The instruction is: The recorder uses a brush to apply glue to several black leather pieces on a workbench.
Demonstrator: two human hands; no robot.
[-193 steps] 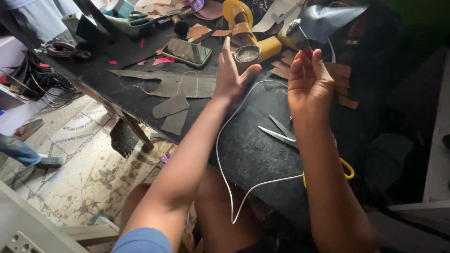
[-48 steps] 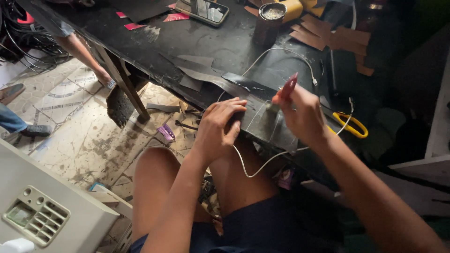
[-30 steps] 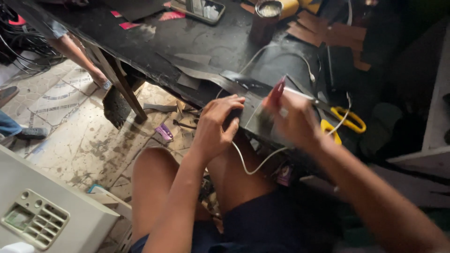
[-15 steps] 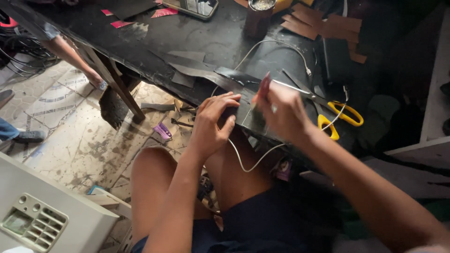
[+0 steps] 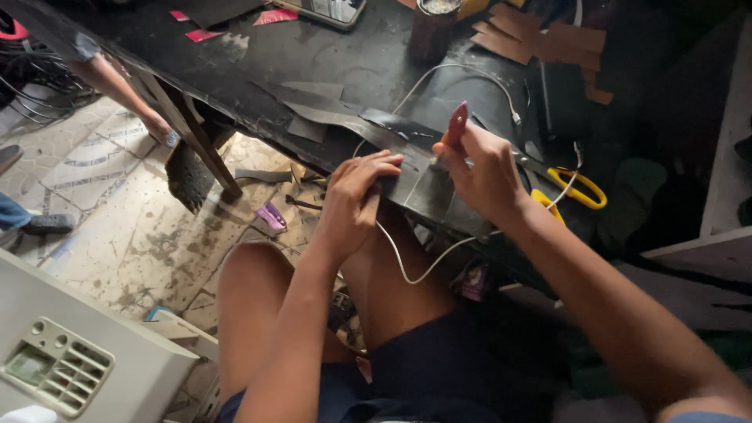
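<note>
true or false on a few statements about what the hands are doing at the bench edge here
1. The right hand grips a red-handled tool. True.
2. The left hand lies flat on the floor. False: it presses on the grey sheet piece at the edge of the black workbench.
3. The yellow-handled scissors are in the left hand. False: they lie on the bench, beyond the right hand.
4. A white cable hangs below the bench edge. True.

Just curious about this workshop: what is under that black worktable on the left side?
Under the black worktable stands a slanted wooden leg on the stained tiled floor, with scraps, one purple. Another person's arm reaches down there. Farther back is hidden by the tabletop.
</note>
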